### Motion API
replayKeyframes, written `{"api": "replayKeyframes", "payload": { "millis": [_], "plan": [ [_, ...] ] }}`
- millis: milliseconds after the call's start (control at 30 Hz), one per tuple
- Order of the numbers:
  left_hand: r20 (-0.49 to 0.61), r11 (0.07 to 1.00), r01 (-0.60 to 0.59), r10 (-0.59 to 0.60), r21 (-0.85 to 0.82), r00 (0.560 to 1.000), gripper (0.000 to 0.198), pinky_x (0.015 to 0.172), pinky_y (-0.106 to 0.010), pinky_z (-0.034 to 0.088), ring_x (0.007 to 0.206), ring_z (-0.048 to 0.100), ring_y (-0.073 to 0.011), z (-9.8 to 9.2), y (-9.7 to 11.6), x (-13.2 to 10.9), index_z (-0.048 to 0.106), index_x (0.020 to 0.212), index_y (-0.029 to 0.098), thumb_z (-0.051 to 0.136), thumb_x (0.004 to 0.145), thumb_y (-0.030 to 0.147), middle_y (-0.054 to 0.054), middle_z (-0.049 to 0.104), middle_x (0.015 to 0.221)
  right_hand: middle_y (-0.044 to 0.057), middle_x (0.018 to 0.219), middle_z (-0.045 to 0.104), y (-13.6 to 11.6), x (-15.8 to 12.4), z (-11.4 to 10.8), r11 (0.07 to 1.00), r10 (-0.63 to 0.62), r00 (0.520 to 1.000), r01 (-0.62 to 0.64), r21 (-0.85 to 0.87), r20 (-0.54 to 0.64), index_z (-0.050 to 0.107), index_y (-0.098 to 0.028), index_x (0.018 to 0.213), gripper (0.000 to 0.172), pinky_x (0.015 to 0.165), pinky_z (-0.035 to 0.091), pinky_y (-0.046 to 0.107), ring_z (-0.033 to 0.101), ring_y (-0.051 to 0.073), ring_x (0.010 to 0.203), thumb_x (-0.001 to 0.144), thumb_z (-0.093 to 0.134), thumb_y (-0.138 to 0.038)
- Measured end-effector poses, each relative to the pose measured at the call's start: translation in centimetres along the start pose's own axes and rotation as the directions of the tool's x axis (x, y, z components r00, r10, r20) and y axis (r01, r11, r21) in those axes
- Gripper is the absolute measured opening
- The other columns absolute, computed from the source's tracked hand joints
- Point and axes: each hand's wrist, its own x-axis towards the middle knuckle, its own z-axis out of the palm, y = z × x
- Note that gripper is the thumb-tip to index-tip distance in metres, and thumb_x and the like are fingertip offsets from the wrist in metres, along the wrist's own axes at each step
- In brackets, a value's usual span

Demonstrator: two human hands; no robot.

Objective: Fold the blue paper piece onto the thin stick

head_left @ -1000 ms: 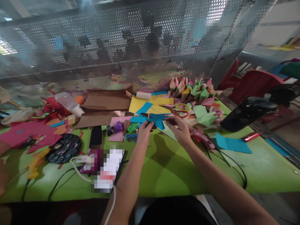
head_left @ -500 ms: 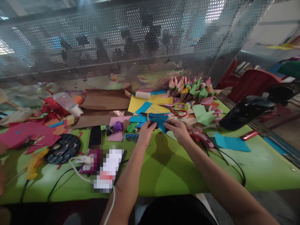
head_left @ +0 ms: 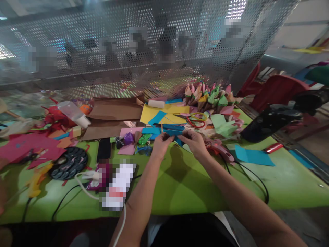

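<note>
Both hands pinch a piece of blue paper point(head_left: 172, 131) above the middle of the green table point(head_left: 195, 192). My left hand point(head_left: 161, 145) grips its left part between thumb and fingers. Opposite it, my right hand point(head_left: 194, 141) pinches the right part, the two thumbs close together. The paper looks folded, though the fingers cover some of it. Just left of my left hand lie small wrapped bundles, one purple point(head_left: 129, 138) and one green point(head_left: 145, 139). A pink glue gun point(head_left: 221, 150) rests to the right of my right hand.
Yellow paper point(head_left: 167, 113) and paper cones point(head_left: 205, 94) lie behind my hands. A phone point(head_left: 104, 150), a power strip point(head_left: 99, 180), a black round tray point(head_left: 69, 163) and a yellow glue gun point(head_left: 38, 180) are at left. A dark bottle point(head_left: 267, 123) leans at right. Cables cross the table.
My hands have drawn slightly closer together, and the blue paper between them now shows a narrower face. The other things on the table have stayed put.
</note>
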Motion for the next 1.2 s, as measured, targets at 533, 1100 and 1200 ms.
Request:
{"api": "replayKeyframes", "payload": {
  "millis": [533, 1100, 1200],
  "plan": [
    [-0.095, 1.0, -0.022, 0.022, 0.002, 0.995, 0.038, 0.065, -0.026, 0.042, 0.061, 0.052, -0.0117, -0.3, -0.1, 0.4, 0.061, 0.059, 0.019, 0.085, 0.058, 0.048, 0.003, 0.061, 0.058, -0.001, 0.059, 0.06, 0.5, 0.1, -0.2, 0.997, 0.015, 0.998, -0.01, -0.072, 0.06, 0.065, -0.02, 0.065, 0.044, 0.056, 0.04, 0.028, 0.05, 0.014, 0.057, 0.066, 0.079, -0.062],
    [-0.161, 0.994, -0.002, -0.016, -0.112, 0.987, 0.035, 0.07, -0.029, 0.048, 0.066, 0.06, -0.0142, -0.4, -0.2, 0.5, 0.069, 0.072, 0.018, 0.089, 0.055, 0.042, 0.0, 0.069, 0.067, 0.0, 0.058, 0.062, -0.3, -0.2, 0.1, 0.996, 0.07, 0.988, -0.063, -0.056, 0.137, 0.066, -0.02, 0.064, 0.05, 0.053, 0.037, 0.027, 0.049, 0.013, 0.054, 0.063, 0.078, -0.068],
    [-0.176, 0.993, 0.0, -0.022, -0.122, 0.984, 0.036, 0.071, -0.029, 0.049, 0.066, 0.062, -0.0147, -0.4, -0.3, 0.6, 0.07, 0.072, 0.018, 0.089, 0.053, 0.042, 0.0, 0.07, 0.068, 0.002, 0.058, 0.065, -0.3, -0.2, 0.1, 0.995, 0.073, 0.981, -0.061, -0.073, 0.178, 0.067, -0.019, 0.062, 0.05, 0.053, 0.039, 0.028, 0.05, 0.013, 0.053, 0.066, 0.076, -0.068]
  ]
}}
